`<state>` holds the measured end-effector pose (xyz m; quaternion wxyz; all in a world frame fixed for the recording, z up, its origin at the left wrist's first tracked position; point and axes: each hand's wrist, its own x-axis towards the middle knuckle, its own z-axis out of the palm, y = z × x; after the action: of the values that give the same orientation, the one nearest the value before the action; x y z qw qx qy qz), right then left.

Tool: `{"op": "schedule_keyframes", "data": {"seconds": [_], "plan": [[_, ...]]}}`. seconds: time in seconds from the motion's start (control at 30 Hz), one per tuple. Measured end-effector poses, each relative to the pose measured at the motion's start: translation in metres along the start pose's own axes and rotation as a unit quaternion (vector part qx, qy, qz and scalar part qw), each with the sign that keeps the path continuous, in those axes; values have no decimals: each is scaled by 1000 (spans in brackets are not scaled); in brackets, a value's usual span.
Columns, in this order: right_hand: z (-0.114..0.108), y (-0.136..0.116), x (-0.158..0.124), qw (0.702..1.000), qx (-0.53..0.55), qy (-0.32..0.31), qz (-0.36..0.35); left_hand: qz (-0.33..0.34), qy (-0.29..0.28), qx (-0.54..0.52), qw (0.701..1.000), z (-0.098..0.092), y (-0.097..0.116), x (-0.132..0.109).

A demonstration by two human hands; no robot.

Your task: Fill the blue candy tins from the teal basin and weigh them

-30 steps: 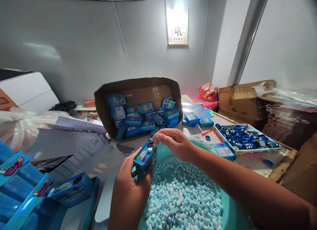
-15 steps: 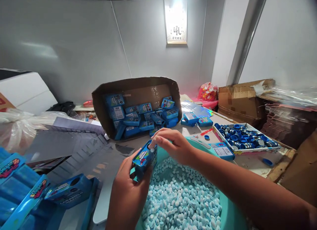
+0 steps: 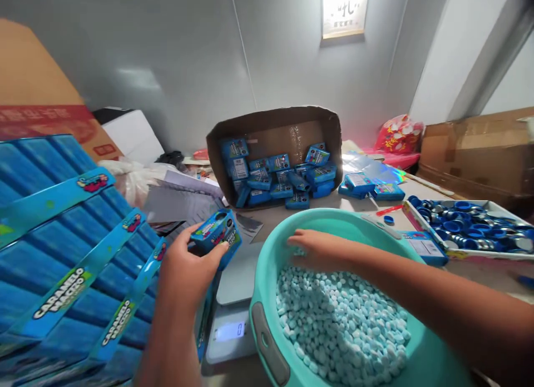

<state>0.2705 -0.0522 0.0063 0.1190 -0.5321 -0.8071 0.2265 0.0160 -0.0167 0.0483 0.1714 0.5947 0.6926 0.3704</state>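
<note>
In my left hand [image 3: 186, 264] is a small blue candy box [image 3: 219, 234], gripped between thumb and fingers and tilted, a dark round spot on its top. It is held over the white plate of a digital scale [image 3: 237, 281] whose display is lit. My right hand [image 3: 321, 251] is inside the turquoise tub [image 3: 263, 264], near its back left wall, slightly blurred. Its fingers are curled, with a few pale pieces showing at the fingertips. Pale blue and white candies [image 3: 350, 331] fill the bottom of the tub.
A cardboard box [image 3: 275, 117] on its side holds several blue boxes. Blue display trays [image 3: 83, 253] are stacked at left. To the right are a tray of blue caps [image 3: 471, 226], loose blue boxes [image 3: 359, 182] and a red strip [image 3: 389, 210].
My right hand has moved from the top of the candy box down into the tub. My left hand has shifted left with the box. The view has turned left, revealing the scale display.
</note>
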Motion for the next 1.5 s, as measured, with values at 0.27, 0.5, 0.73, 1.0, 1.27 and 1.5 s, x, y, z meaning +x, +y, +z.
{"op": "schedule_keyframes", "data": {"seconds": [0.27,0.5,0.73,1.0,1.27,1.5], "plan": [[8,-20,-2,971,-62,-232,-3,32,-247,10,968,16,-59,13],[2,-23,-1,945,-57,-319,45,112,4,-23,993,2,-63,13],[8,-26,0,932,-73,-352,38,158,39,31,986,2,-58,10],[13,-26,0,945,-59,-320,43,148,51,13,988,-1,-55,6],[13,-29,0,945,-65,-316,54,161,29,-2,986,-3,-53,5],[14,-24,5,935,-49,-346,63,119,-157,76,977,18,-52,1]]}}
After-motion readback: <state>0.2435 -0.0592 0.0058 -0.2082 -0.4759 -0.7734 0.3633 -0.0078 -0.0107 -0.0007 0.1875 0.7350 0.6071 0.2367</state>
